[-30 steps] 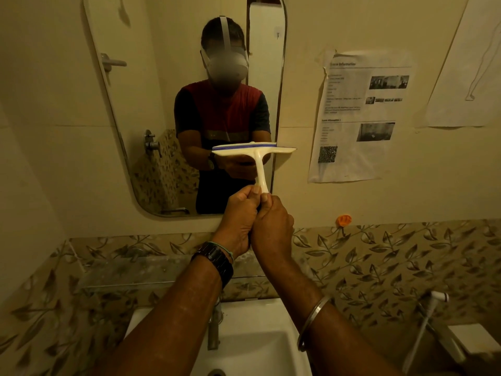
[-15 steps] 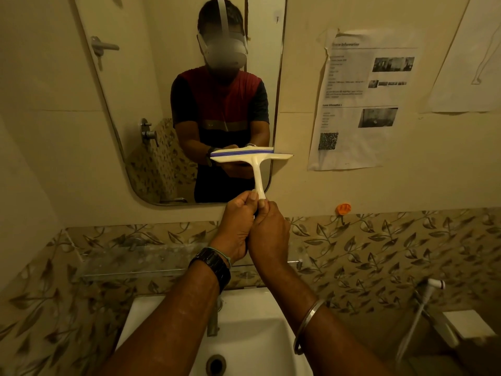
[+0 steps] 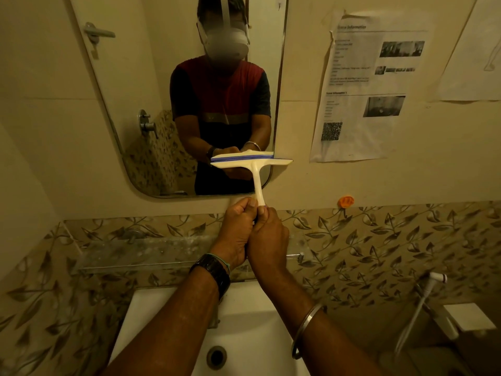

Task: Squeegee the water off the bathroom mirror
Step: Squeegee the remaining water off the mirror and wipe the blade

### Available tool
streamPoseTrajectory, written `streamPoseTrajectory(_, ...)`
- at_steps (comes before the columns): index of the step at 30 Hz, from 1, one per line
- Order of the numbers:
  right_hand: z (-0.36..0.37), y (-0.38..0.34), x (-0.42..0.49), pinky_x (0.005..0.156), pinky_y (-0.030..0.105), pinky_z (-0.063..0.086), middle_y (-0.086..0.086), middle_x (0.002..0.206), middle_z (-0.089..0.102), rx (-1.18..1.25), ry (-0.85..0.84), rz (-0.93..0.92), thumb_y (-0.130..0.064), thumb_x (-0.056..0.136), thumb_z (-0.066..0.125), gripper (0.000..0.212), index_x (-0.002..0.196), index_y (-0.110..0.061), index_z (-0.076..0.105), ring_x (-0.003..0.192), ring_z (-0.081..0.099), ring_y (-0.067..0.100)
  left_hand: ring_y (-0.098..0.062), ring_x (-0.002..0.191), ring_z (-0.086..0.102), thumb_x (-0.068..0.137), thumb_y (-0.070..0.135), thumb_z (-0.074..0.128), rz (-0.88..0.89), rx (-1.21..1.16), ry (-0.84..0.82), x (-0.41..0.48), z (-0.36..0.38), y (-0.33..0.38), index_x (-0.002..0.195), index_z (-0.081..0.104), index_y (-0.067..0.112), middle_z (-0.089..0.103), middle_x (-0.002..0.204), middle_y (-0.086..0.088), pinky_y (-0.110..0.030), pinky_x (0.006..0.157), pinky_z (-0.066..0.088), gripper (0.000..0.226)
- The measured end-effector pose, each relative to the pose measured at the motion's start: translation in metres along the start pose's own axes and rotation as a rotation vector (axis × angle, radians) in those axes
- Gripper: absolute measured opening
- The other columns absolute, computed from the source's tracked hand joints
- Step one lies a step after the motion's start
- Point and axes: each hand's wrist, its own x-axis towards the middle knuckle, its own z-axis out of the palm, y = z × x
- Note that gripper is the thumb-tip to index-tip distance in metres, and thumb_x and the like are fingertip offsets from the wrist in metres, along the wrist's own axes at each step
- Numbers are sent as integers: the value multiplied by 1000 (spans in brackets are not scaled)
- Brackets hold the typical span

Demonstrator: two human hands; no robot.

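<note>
A cream squeegee (image 3: 253, 163) with a blue rubber strip stands upright, its blade level across the lower right corner of the wall mirror (image 3: 151, 85). My left hand (image 3: 237, 232) and my right hand (image 3: 267, 236) are pressed together and both grip the bottom of its handle, just below the mirror's lower edge. The blade's right end reaches past the mirror's right edge onto the wall. I cannot make out water on the glass. The mirror shows a person in a red and dark shirt.
A glass shelf (image 3: 141, 253) runs under the mirror, above a white sink (image 3: 244, 316) with its tap partly hidden by my arms. Printed sheets (image 3: 368, 88) are stuck on the wall at right. An orange hook (image 3: 346, 201) sits below them. A hand spray hose (image 3: 423, 302) hangs at lower right.
The view has tilted down, so the mirror sits higher in frame. The squeegee blade has come lower on the mirror, toward its bottom right corner. Both hands keep the same grip.
</note>
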Motion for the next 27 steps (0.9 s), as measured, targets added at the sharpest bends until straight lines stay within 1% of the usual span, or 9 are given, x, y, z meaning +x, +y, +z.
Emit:
streamPoseTrajectory(3,3,6,-2,65,33,46,-2,86,63,-10,14,-13,-42,110,30,43,114,-16,63,83,63,21,-13,86,66,107,21,53,2,15,6,0,-2,-5,100,71,8,70,91,-7,-26,77,58,24)
streamPoseTrajectory(6,6,12,-4,68,32,41,-1,90,64,-20,-3,1,-42,110,29,43,115,-16,63,89,60,22,-14,87,65,107,20,54,3,27,6,-1,-5,-11,97,71,9,70,91,-7,-27,78,58,23)
streamPoseTrajectory(11,10,21,-10,56,26,39,-2,86,63,19,-25,32,-46,109,27,45,114,-18,62,80,59,15,-13,84,67,108,21,52,-25,14,21,-2,-10,-21,104,71,4,71,92,-8,-25,75,59,26)
streamPoseTrajectory(15,13,27,-13,56,21,36,-6,86,61,4,-28,52,-47,109,27,44,115,-21,62,74,52,4,-10,82,69,107,22,52,-40,14,22,-3,-13,-27,106,71,3,73,90,-6,-24,73,59,26)
streamPoseTrajectory(17,15,31,-14,57,24,35,-7,84,59,-20,-21,58,-46,110,28,43,114,-20,62,72,48,4,-10,81,69,107,20,54,-44,13,24,-4,-14,-29,99,73,7,72,89,-5,-24,72,58,24)
streamPoseTrajectory(20,19,37,-15,64,31,41,-9,80,57,-27,-16,62,-43,110,30,41,111,-19,63,75,54,11,-9,78,68,107,21,54,-53,11,18,-6,-16,-32,88,75,16,72,83,-1,-25,72,58,29)
streamPoseTrajectory(23,20,39,-17,66,34,46,-10,78,57,-17,-13,70,-45,109,30,40,107,-21,62,78,57,15,-8,77,67,107,22,53,-50,24,16,-7,-17,-34,79,76,23,72,81,0,-27,74,58,37)
streamPoseTrajectory(25,21,40,-17,69,37,50,-5,83,62,-14,-16,73,-46,109,30,40,107,-21,61,81,60,18,-7,77,67,107,21,53,-48,27,20,-7,-17,-35,76,76,24,71,81,0,-27,74,57,39)
streamPoseTrajectory(27,23,42,-18,66,34,47,-5,83,61,-14,-14,74,-47,109,30,40,107,-22,61,80,59,17,-6,75,67,107,19,53,-46,19,20,-8,-17,-37,75,75,23,71,80,0,-26,73,58,39)
